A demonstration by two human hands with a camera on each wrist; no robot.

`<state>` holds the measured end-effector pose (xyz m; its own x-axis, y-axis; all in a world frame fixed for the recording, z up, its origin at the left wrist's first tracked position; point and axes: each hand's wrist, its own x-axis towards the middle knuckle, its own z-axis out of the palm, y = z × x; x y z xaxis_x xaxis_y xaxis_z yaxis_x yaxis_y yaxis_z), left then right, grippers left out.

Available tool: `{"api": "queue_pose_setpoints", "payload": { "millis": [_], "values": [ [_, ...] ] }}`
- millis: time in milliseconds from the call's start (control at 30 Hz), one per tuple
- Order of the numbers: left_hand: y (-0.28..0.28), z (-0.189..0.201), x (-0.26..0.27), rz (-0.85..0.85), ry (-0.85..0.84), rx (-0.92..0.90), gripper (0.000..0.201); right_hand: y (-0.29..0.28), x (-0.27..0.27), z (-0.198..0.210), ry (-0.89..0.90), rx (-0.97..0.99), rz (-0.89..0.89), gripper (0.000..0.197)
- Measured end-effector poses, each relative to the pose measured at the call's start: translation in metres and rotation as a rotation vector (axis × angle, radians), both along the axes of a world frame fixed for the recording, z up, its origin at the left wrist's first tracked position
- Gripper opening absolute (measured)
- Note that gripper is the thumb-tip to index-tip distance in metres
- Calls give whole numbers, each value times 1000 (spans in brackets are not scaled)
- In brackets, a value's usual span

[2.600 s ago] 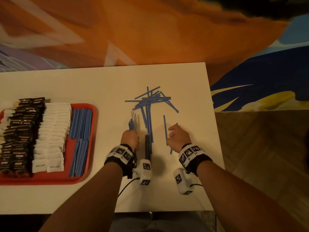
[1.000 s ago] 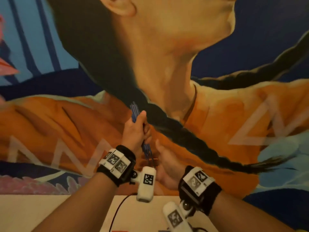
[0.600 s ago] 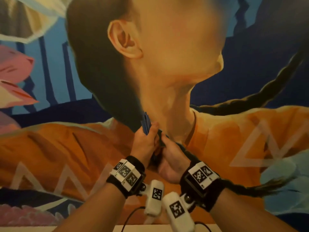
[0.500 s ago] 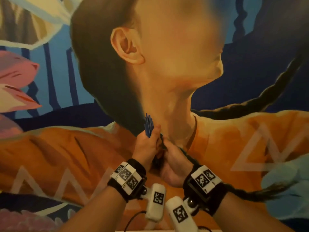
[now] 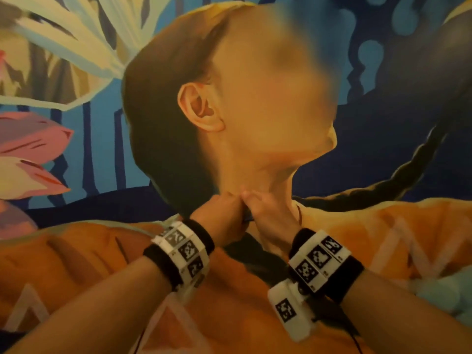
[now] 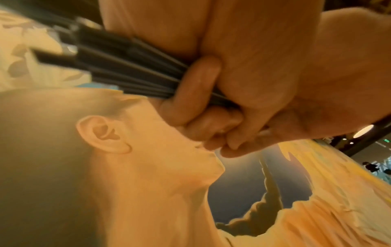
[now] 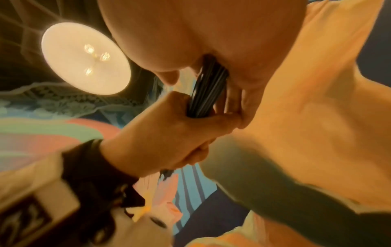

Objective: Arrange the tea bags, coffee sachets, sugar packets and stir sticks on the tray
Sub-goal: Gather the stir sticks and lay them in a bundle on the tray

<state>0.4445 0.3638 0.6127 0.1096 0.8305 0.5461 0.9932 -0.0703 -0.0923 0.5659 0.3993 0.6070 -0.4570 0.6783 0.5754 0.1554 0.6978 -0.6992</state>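
Both hands are raised in front of a wall, close together. My left hand (image 5: 219, 218) grips a bundle of blue stir sticks (image 6: 127, 66); in the left wrist view its fingers (image 6: 190, 86) curl round them. My right hand (image 5: 265, 215) closes on the same bundle from the other side, and in the right wrist view the stir sticks (image 7: 208, 93) run between the left hand (image 7: 169, 133) and the right hand (image 7: 211, 41). In the head view only a sliver of the stir sticks (image 5: 247, 217) shows between the hands. The tray, sachets and packets are out of view.
A large painted mural (image 5: 76, 123) of a figure in orange covers the wall behind the hands. A round ceiling lamp (image 7: 84, 58) shows in the right wrist view. Neither the table nor the loose sticks on it appear in any view.
The head view has tilted further up the wall and the table edge has left the frame. The hands have closed together, and the stick tips that stood above the left hand are now hidden.
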Motion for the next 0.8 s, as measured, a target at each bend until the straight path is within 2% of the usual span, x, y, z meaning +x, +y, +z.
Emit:
{"api": "queue_pose_setpoints", "payload": {
  "millis": [33, 133, 233, 333, 433, 500, 567, 700, 800],
  "values": [
    [-1, 7, -2, 22, 27, -10, 21, 0, -1, 1, -61, 52, 23, 54],
    [-5, 22, -11, 68, 23, -58, 14, -3, 6, 16, -330, 181, 9, 23],
    [-5, 31, -15, 61, -2, -12, 14, -7, 7, 29, -543, 382, -127, 20],
    [-7, 38, -13, 2, -87, 56, 30, -14, 5, 44, -645, 471, -256, 27],
    [-12, 43, -7, -84, -87, 47, 42, -18, 7, 56, -766, 579, -389, 15],
    [-17, 47, -2, -151, -69, 57, 42, -19, 7, 59, -820, 618, -474, 17],
    [-18, 50, 0, -190, -54, 65, 43, -18, 6, 59, -845, 655, -538, 10],
    [-15, 52, 4, -187, -44, 59, 54, -7, 8, 53, -818, 734, -596, 24],
    [-13, 50, -2, -237, -53, 5, 48, 2, 10, 47, -799, 730, -617, 24]
  ]
}}
